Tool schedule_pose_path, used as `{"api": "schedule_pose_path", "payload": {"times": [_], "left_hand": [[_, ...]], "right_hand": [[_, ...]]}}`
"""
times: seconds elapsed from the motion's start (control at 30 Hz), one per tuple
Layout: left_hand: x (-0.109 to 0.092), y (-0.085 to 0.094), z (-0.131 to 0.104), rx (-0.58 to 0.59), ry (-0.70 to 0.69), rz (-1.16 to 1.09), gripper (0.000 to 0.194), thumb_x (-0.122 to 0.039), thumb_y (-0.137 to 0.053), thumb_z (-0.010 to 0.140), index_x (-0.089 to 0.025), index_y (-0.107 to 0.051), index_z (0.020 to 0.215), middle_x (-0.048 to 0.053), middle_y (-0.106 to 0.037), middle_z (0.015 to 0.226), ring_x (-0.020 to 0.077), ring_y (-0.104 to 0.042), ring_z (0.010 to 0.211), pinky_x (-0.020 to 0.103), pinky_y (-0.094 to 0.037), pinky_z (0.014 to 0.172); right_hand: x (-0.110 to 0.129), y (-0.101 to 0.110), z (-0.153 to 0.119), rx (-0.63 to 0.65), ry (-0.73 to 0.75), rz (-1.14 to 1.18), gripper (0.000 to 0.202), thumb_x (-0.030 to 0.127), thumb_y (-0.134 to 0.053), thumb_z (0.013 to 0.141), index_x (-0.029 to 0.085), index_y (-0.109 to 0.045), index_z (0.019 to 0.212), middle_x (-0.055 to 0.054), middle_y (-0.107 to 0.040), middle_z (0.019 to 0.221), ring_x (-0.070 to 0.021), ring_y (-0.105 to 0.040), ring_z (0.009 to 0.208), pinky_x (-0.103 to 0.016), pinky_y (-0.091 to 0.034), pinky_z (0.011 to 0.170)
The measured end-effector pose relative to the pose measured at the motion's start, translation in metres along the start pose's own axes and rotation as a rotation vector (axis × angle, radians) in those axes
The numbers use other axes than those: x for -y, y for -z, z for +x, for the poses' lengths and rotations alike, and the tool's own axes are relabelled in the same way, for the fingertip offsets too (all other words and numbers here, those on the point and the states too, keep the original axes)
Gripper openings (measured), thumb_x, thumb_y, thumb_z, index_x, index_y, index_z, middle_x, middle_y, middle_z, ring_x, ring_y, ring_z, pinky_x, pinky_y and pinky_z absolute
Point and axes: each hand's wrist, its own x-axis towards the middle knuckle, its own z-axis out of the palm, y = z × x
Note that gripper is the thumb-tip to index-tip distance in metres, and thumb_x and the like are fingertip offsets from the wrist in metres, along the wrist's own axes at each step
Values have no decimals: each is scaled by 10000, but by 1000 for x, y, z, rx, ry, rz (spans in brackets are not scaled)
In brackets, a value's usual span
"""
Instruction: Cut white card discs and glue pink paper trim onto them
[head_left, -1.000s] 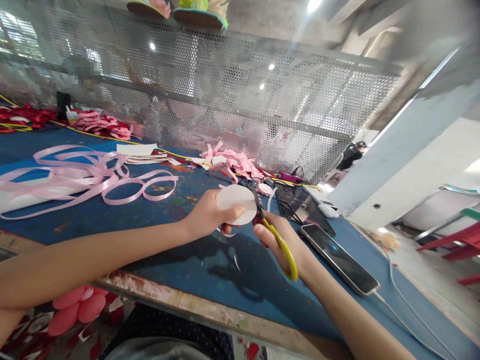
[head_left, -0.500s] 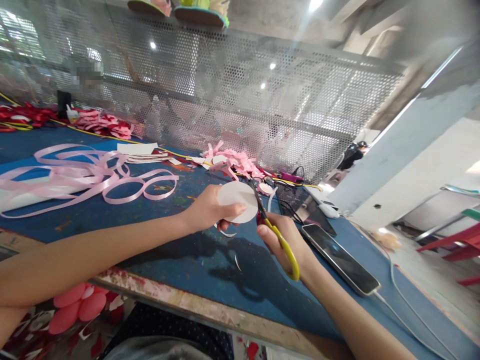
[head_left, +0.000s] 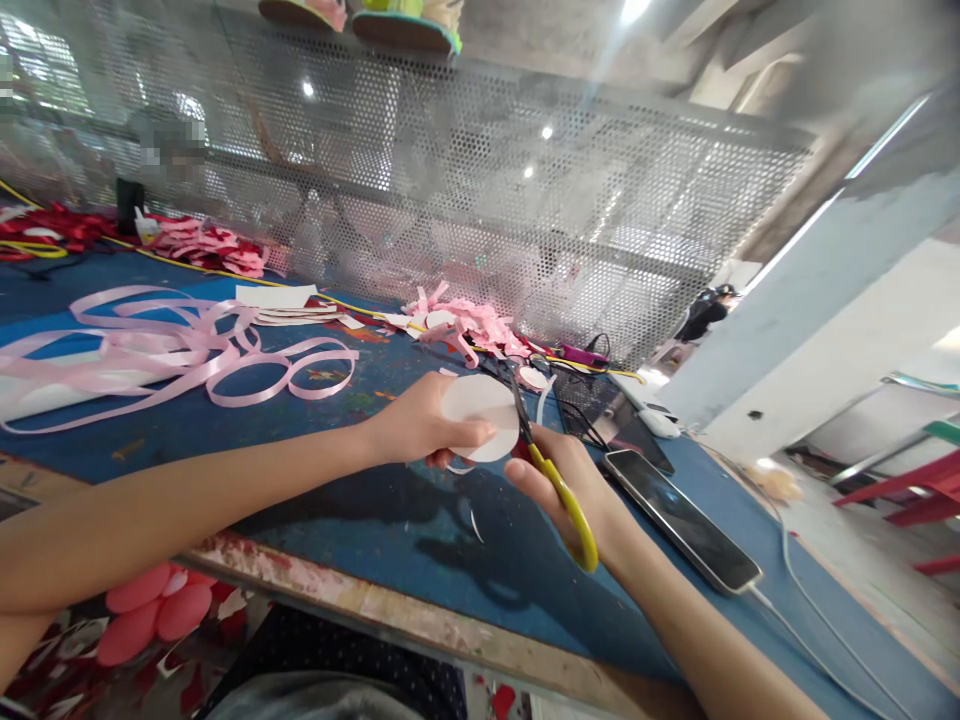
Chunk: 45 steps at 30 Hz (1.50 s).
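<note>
Between thumb and fingers, my left hand pinches a white paper disc above the blue table. My right hand is wrapped round the scissors, which have yellow handles and dark blades. The blades lie along the disc's right edge; whether they are cutting at this instant I cannot tell. A thin curved paper trimming rests on the table below the disc, and another sliver shows just under my left fingers.
Pink ribbon lies in loops at left, near stacked white paper. Pink cut strips are heaped by the perforated metal screen. A phone with a cable is beside my right forearm. A red stool stands at far right.
The paper disc and my left hand have shifted slightly down and to the right. The scissors stay at the disc's right edge, with my right hand nearly in place.
</note>
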Motion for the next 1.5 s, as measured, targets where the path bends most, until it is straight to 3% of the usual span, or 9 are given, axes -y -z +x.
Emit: {"api": "schedule_pose_path", "payload": {"times": [0.27,0.57,0.87,1.17,1.23,1.33,1.43,1.5], "left_hand": [[-4,5,1,26,16,2,124,-238,-587,714,-139,-542,653,-53,-491,440,48,-403,302,140,-318,277],[3,13,7,53,20,37,123,-248,-595,703,-130,-563,693,-52,-516,450,45,-416,303,133,-317,277],[3,20,8,215,45,177,109,-235,-591,705,-127,-571,700,-42,-537,490,53,-433,315,149,-333,296],[5,30,13,254,110,167,126,-241,-615,694,-128,-569,662,-39,-530,476,57,-424,305,155,-312,288],[8,30,15,216,110,120,133,-241,-651,676,-123,-590,689,-37,-542,493,61,-453,337,153,-339,311],[16,23,19,56,89,-116,211,-246,-715,628,-107,-617,753,-13,-595,593,67,-530,467,146,-418,419],[23,5,17,-123,57,-504,312,-313,-715,642,-113,-608,856,11,-629,716,79,-575,575,160,-469,516],[26,-11,12,-199,46,-649,355,-351,-696,671,-134,-582,928,14,-633,770,89,-585,604,175,-489,521]], "right_hand": [[-3,-2,0,-39,-1,-29,589,777,-303,707,204,-309,573,61,-257,503,-91,-196,516,-243,-172,453],[-8,-1,-2,-21,-30,-37,545,694,-359,763,194,-318,549,57,-238,513,-87,-193,521,-240,-167,450],[-6,-5,2,25,-1,-98,507,669,-389,762,195,-356,586,63,-307,491,-80,-248,476,-235,-190,449],[-9,-10,2,19,-53,-75,541,682,-396,748,191,-331,530,66,-253,475,-78,-205,487,-230,-167,437],[-9,-9,4,25,-80,-65,551,688,-395,748,190,-331,520,62,-256,475,-78,-212,487,-227,-172,431],[-8,-10,5,-34,-111,-34,562,699,-368,755,193,-328,514,53,-273,475,-80,-237,479,-224,-192,423],[-6,-17,4,-102,-120,47,559,705,-348,761,198,-339,526,42,-311,470,-87,-276,471,-227,-206,425],[-5,-23,2,-124,-127,141,550,698,-330,775,199,-360,547,31,-351,471,-95,-309,471,-230,-221,430]]}}
